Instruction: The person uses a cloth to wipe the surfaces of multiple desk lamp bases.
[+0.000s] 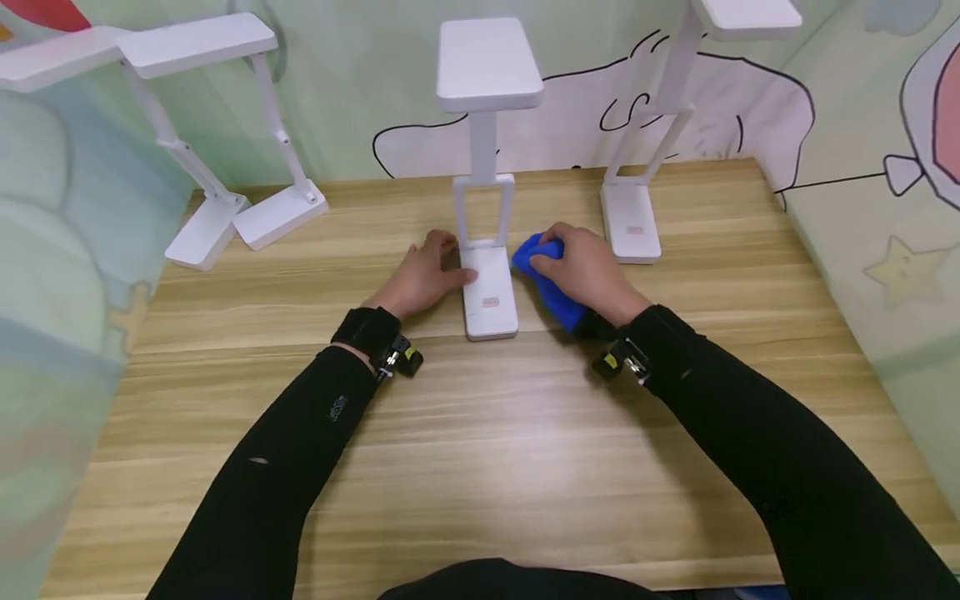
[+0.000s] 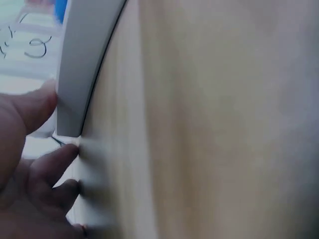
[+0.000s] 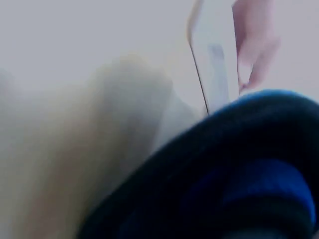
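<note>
Wood-grain tabletop (image 1: pixel 525 467) carries four white folding lamps (image 1: pixel 281 217); flanking the unfolded central lamp (image 1: pixel 489 67), the relaxed left hand (image 1: pixel 420 277) touches its base (image 1: pixel 491 287), the right hand (image 1: pixel 588 271) grips one blue cloth (image 1: pixel 557 300).

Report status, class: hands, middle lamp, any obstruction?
Left hand touching middle lamp. Right hand gripping blue cloth beside it. Middle lamp upright, unfolded. Nothing visible between cloth and lamp.

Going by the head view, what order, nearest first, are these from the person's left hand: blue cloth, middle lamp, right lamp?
1. Middle lamp: just right of the left hand, touched by its thumb.
2. Blue cloth: past that lamp, in the right hand.
3. Right lamp: farther right.
</note>
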`<move>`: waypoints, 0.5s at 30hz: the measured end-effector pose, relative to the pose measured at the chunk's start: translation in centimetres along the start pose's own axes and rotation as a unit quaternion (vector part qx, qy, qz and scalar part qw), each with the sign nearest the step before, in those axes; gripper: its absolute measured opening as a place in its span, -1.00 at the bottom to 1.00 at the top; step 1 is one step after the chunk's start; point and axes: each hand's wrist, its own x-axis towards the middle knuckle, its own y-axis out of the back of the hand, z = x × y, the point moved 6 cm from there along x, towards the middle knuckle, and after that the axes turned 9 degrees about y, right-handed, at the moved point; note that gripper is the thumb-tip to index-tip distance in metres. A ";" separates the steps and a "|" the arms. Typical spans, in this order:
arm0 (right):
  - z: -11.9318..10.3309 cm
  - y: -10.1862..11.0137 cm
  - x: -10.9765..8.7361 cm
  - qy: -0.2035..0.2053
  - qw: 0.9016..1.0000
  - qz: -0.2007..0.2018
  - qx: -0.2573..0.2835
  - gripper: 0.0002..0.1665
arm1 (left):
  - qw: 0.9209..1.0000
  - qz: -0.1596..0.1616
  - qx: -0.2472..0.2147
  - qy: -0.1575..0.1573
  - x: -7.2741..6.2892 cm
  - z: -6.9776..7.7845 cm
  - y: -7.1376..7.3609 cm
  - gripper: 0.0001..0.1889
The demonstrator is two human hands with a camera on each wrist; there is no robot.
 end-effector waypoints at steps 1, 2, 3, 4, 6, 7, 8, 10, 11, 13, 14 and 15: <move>0.2 0.0 0.6 -0.014 1.000 0.009 0.004 -0.47 | 1.000 0.000 0.000 -0.002 -0.4 0.0 -0.1 -0.01; 0.3 0.0 1.2 -0.024 1.000 0.015 0.004 -0.43 | 1.000 -0.002 0.003 -0.006 -0.8 0.1 -0.2 0.08; 0.3 -0.1 1.8 -0.031 0.999 0.015 0.006 -0.41 | 1.000 -0.006 0.014 -0.012 -1.3 0.2 -0.4 0.18; 0.1 -0.3 2.3 -0.035 0.999 0.010 0.003 -0.38 | 0.999 -0.014 0.034 -0.021 -1.8 0.3 -0.6 0.26; -0.3 -0.8 3.1 -0.035 0.999 -0.007 -0.011 -0.33 | 0.994 -0.035 0.093 -0.048 -2.7 0.8 -1.3 0.37; -0.6 -1.1 3.4 -0.033 0.999 -0.019 -0.018 -0.32 | 0.990 -0.043 0.121 -0.062 -3.0 1.0 -1.6 0.38; -0.8 -1.4 3.5 -0.032 0.999 -0.032 -0.025 -0.30 | 0.985 -0.049 0.148 -0.076 -3.3 1.3 -2.0 0.36; -1.2 -1.8 3.6 -0.024 0.997 -0.056 -0.036 -0.29 | 0.974 -0.057 0.198 -0.097 -3.7 1.6 -2.5 0.30; -1.3 -1.9 3.4 -0.020 0.997 -0.068 -0.038 -0.29 | 0.970 -0.057 0.214 -0.103 -3.7 1.8 -2.7 0.27; -1.4 -2.2 3.0 -0.005 0.996 -0.084 -0.034 -0.30 | 0.966 -0.052 0.230 -0.103 -3.7 1.9 -2.9 0.23; -1.4 -2.2 2.8 0.003 0.996 -0.089 -0.025 -0.31 | 0.965 -0.049 0.236 -0.102 -3.7 1.9 -2.9 0.22; -1.4 -2.3 2.5 0.013 0.995 -0.094 -0.017 -0.32 | 0.964 -0.046 0.240 -0.100 -3.7 1.9 -2.9 0.22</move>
